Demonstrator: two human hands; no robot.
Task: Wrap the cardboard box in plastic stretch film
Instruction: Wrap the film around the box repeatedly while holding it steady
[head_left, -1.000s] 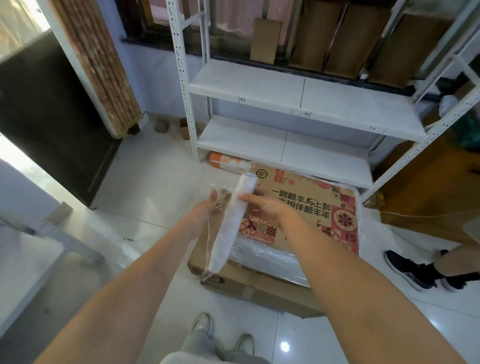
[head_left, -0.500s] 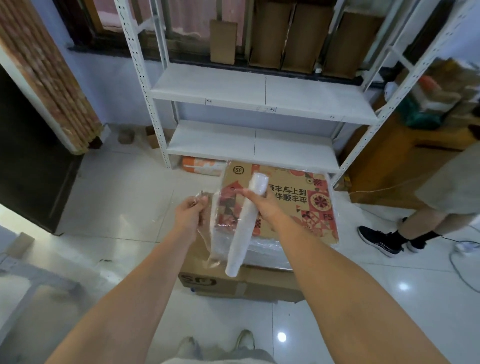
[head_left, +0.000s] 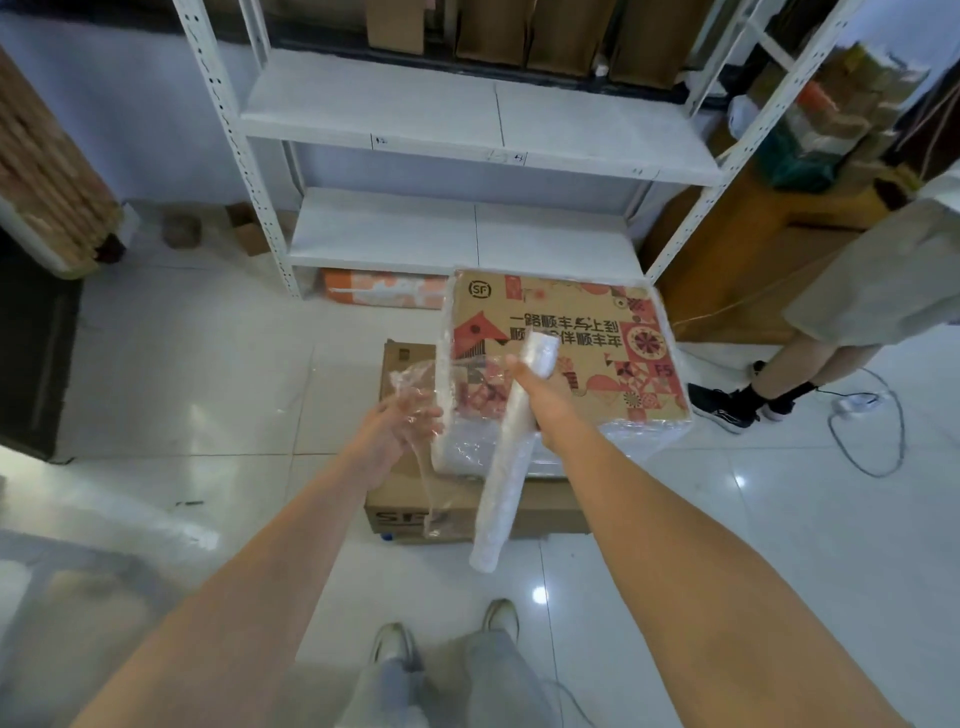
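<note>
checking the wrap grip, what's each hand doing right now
Left hand: holds the loose end of the stretch film.
Right hand: grips the film roll.

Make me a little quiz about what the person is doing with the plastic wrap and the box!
1. True or false: the right hand grips the roll of stretch film.
2. What does the left hand hold? A) scissors B) the loose end of film C) a tape roll
3. Fill in: the printed cardboard box sits on top of a plain brown ___.

Key
1. True
2. B
3. box; its near side already shows clear film.
</note>
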